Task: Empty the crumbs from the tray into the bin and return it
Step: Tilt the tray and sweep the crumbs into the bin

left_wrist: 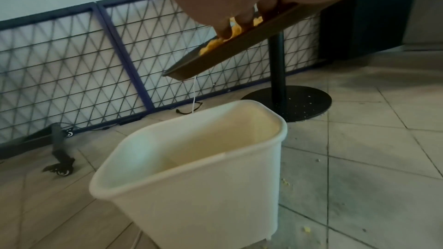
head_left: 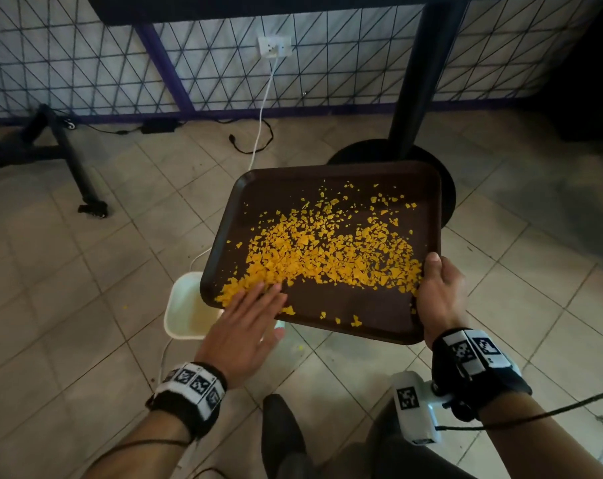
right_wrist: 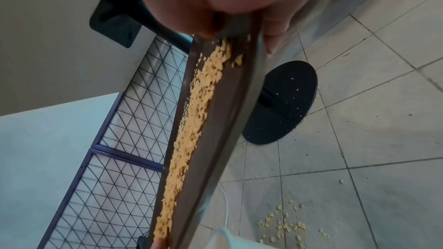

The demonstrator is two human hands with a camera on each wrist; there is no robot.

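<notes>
A dark brown tray (head_left: 348,305) hangs tilted above the floor, its lower left corner over a white bin (head_left: 186,307). Many yellow crumbs (head_left: 327,250) are spread across it, heaped toward the lower left. My right hand (head_left: 436,292) grips the tray's near right edge, thumb on top. My left hand (head_left: 248,319) lies flat with straight fingers on the crumbs at the near left corner. In the left wrist view the tray (left_wrist: 230,50) slopes down over the bin (left_wrist: 191,162), which looks empty inside. The right wrist view runs along the tray (right_wrist: 227,120) and its crumbs (right_wrist: 191,130).
A black table pedestal (head_left: 410,98) with a round base (head_left: 445,198) stands just behind the tray. A wire-mesh panel (head_left: 85,63) lines the back wall, with a white cable (head_left: 263,108) running down. Spilled crumbs (right_wrist: 282,222) lie on the tiled floor beside the bin.
</notes>
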